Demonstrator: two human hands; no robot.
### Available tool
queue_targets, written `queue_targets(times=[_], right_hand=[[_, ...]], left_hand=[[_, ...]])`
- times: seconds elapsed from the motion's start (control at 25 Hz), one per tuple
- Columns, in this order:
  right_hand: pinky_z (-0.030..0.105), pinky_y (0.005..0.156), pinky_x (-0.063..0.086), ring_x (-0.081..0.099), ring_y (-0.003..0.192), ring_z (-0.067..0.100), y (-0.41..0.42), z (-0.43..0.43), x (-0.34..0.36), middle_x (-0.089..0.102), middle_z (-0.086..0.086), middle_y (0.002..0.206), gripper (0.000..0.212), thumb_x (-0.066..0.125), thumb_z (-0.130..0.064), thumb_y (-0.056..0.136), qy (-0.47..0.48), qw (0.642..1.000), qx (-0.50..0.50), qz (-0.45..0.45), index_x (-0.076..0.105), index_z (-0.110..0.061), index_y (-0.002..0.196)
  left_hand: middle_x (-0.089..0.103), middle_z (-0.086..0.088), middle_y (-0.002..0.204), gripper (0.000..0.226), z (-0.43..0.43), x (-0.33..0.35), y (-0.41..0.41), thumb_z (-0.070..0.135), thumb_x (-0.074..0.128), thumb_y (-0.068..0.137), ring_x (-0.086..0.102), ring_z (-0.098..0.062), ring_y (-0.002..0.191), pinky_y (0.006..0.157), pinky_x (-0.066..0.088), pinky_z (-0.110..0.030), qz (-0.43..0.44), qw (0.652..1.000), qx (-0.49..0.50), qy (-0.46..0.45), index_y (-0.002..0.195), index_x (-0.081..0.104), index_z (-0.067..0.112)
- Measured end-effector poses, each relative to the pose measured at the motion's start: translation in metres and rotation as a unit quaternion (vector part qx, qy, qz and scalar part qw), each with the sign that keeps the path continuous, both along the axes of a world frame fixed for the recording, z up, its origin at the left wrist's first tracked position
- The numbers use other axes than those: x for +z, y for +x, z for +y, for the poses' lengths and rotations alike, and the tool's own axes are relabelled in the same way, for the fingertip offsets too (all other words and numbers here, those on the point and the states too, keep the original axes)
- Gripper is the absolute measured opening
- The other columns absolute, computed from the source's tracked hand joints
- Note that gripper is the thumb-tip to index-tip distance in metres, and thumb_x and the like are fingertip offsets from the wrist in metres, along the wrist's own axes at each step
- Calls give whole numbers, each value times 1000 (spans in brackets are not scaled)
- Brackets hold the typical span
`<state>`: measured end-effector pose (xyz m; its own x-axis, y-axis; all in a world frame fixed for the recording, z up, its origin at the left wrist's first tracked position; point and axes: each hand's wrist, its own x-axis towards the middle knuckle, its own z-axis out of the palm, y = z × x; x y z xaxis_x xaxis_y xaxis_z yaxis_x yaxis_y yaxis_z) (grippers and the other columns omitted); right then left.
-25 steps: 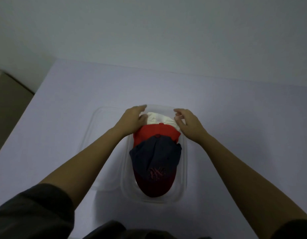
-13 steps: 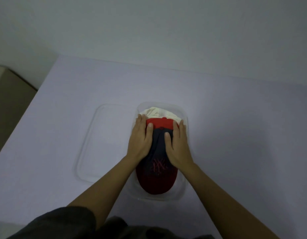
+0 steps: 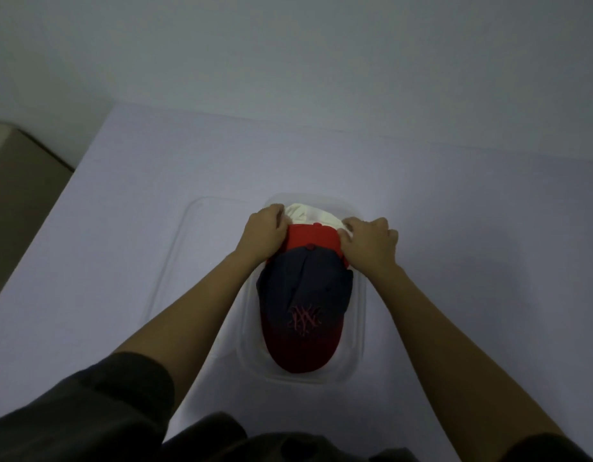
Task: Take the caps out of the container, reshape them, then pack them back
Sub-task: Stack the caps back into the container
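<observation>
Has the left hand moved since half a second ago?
Yes. The left hand went from flat on the navy cap toward the far end of the container, and now grips the white cap.

Plain indoor room; pale table (image 3: pixel 471 235) against bare wall (image 3: pixel 288 48); kind unclear.

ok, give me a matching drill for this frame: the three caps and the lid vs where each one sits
Things:
1. navy cap
2. red cap
3. white cap
4. clear lid

Places:
A. flat on the table, left of the container
B. far end of the container
C. top of the stack, nearest the camera
D. between the other two caps

Pairs: 1-C, 2-D, 3-B, 4-A
</observation>
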<state>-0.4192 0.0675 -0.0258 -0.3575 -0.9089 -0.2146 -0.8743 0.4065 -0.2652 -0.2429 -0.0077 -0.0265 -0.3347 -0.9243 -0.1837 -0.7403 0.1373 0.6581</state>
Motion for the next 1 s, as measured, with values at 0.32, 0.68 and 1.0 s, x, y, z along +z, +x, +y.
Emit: queue_targets(times=[0.32, 0.68, 1.0], right_hand=[[38, 88, 31, 49, 108, 24, -15, -8, -4, 69, -5, 104, 29, 49, -40, 94, -50, 994, 28, -88, 60, -22, 113], [38, 92, 29, 46, 113, 23, -15, -17, -2, 65, -2, 113, 27, 42, -36, 97, 14, 994, 65, -85, 56, -27, 118], [40, 91, 29, 47, 112, 25, -11, -23, -1, 64, 4, 107, 36, 34, -42, 99, 39, 996, 79, -12, 63, -25, 112]], left_hand=[[62, -7, 106, 31, -20, -3, 2, 22, 59, 90, 56, -17, 95, 81, 37, -22, 25, 997, -78, 10, 118, 56, 7], [62, -2, 97, 28, -35, -3, 2, 34, 42, 97, 54, -21, 95, 85, 34, -39, -103, 981, -162, -35, 114, 57, 18], [46, 2, 70, 47, -35, -9, -6, 39, 36, 97, 49, -24, 91, 73, 27, -39, -141, 983, -118, 1, 58, 44, 14]])
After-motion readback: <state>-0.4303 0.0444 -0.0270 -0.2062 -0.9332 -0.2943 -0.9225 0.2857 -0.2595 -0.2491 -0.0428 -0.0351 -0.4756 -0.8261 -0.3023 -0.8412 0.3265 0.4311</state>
